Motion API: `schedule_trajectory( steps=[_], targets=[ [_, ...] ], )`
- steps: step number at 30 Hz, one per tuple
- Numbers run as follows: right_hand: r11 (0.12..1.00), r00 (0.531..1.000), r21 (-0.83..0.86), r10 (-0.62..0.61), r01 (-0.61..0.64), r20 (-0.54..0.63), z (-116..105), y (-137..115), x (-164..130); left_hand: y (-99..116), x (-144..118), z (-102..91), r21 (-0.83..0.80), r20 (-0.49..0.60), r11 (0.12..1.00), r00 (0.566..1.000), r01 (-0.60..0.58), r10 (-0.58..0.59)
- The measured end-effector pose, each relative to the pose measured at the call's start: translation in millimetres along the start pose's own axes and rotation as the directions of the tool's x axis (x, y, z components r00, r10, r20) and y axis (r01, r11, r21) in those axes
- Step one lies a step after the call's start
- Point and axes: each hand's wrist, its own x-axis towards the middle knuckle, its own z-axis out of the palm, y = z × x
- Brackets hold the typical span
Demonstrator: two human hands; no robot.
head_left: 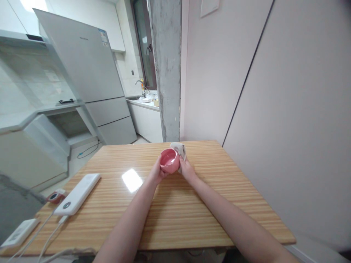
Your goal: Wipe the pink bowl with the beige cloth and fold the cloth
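A pink bowl (169, 166) is held up above the far half of the wooden table (208, 212), tilted so its inside faces me. My left hand (157, 171) grips the bowl's left side, the fingers curling underneath. At the bowl's right side, my right hand (185, 168) is closed on a pale grey cloth (178, 147), which presses against the outer wall and sticks up behind the rim. Part of the cloth is hidden by the bowl and the right fingers.
On the table's left lie a white power bank (79, 193) with a cable, a small red item (55, 197) and a white power strip (19, 232). Beyond the table stand a grey pillar (168, 73), a fridge (85, 65) and a sink counter (145, 106). A pale wall (290, 109) borders the right side.
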Motion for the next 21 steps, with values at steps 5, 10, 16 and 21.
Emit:
schedule_trajectory(
  steps=[5,10,16,21],
  targets=[
    [0.994,0.995,-0.052,-0.093,0.091,-0.032,3.3,-8.0,-6.0,1.6,-4.5,4.0,-0.052,0.058,0.997,0.996,-0.057,0.060],
    [0.998,0.991,-0.052,-0.042,0.035,-0.125,-7.3,-10.1,1.8,-0.8,-7.5,6.0,0.020,0.087,1.000,0.996,0.016,-0.018],
    [0.988,0.987,0.070,0.144,-0.139,-0.077,4.7,4.8,-3.3,-2.9,2.7,7.2,-0.164,-0.071,0.977,0.989,-0.136,0.126],
    [0.949,0.968,0.235,0.235,-0.208,-0.090,11.6,8.8,-7.5,2.6,3.0,1.7,-0.022,-0.144,0.977,0.967,-0.213,0.208]
  ],
)
